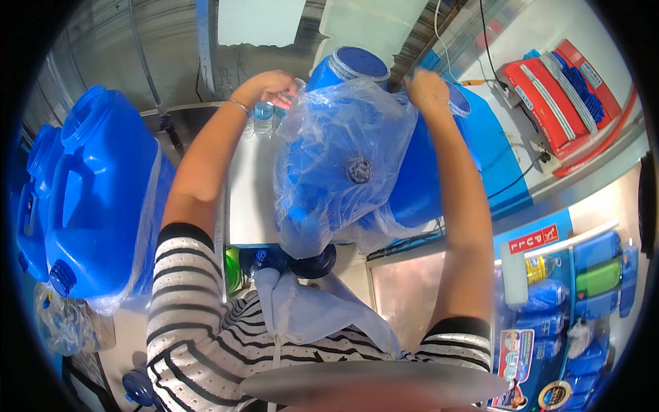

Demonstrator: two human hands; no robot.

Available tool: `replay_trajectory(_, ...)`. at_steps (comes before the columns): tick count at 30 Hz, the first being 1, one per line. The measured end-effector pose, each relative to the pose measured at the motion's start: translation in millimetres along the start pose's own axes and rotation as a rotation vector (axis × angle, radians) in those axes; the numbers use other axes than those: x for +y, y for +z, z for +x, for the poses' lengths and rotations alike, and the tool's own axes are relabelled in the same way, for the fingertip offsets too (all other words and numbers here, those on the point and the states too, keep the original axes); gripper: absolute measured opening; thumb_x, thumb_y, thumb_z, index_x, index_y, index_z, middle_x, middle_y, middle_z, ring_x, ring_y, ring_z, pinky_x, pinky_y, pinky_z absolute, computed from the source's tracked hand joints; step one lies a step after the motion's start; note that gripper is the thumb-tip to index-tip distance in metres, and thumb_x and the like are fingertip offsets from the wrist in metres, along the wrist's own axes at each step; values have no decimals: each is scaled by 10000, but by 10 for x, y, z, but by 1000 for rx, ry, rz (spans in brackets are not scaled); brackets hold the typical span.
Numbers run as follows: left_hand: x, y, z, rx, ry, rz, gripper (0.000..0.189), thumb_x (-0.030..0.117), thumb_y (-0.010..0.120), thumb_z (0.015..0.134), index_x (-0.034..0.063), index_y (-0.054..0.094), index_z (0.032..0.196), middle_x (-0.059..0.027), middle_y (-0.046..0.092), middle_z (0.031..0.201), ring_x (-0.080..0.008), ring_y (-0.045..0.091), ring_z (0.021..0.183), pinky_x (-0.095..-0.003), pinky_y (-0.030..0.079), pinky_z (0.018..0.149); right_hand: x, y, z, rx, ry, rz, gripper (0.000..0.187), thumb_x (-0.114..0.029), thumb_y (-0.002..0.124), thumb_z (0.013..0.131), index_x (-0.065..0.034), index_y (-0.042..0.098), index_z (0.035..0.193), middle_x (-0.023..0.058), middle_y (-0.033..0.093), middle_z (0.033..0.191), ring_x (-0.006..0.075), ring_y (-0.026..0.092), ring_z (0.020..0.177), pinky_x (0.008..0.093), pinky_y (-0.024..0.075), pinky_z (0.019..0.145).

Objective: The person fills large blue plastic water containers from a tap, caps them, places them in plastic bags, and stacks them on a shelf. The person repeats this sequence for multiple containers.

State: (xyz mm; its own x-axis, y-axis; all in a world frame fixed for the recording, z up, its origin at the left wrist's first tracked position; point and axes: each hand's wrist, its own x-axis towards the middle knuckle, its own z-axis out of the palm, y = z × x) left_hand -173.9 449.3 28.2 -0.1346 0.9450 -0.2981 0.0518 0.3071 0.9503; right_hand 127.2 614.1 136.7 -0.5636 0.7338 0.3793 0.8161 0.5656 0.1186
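Observation:
A clear plastic bag (pixel 329 149) lies over a blue plastic water container (pixel 309 195) on the white counter (pixel 250 206). A dark round cap or spout (pixel 359 169) shows through the film. At the bag's upper left edge is my left hand (pixel 278 90), its fingers curled at the film. My right hand (pixel 428 91) is closed on the bag's upper right edge, with its fingertips largely hidden. Behind the bagged container stands a blue container with a wide round lid (pixel 359 62). Another blue container (pixel 422 175) is to the right, partly behind my right forearm.
Two open-necked blue jugs (pixel 103 195) stand at the left. Small clear bottles (pixel 263 119) are at the counter's back. Red and blue packs (pixel 561 98), power sockets (pixel 543 157) and cables lie at the right. Below the counter are dark blue bottles (pixel 311 262); a glass door's handle (pixel 516 278) is lower right.

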Motion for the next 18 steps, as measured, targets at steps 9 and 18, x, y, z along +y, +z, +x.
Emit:
replay_trajectory(9, 265, -59, 101, 63, 211, 72, 199, 42, 675, 787, 82, 576, 955, -66, 659, 1002, -75, 533, 628, -235, 463, 509, -911, 1, 383, -309, -328, 462, 962, -840, 540, 684, -271, 445, 1454, 264, 444, 1391, 452, 433, 1298, 565, 376, 1033)
replay_trajectory(18, 1723, 112, 278, 990, 505, 1581, 294, 168, 637, 810, 53, 707, 1072, -197, 702, 1004, -289, 675, 901, -398, 520, 800, -782, 0, 124, 83, -295, 559, 694, -628, 607, 800, -231, 520, 1364, 278, 488, 1283, 435, 469, 1235, 513, 407, 1001)
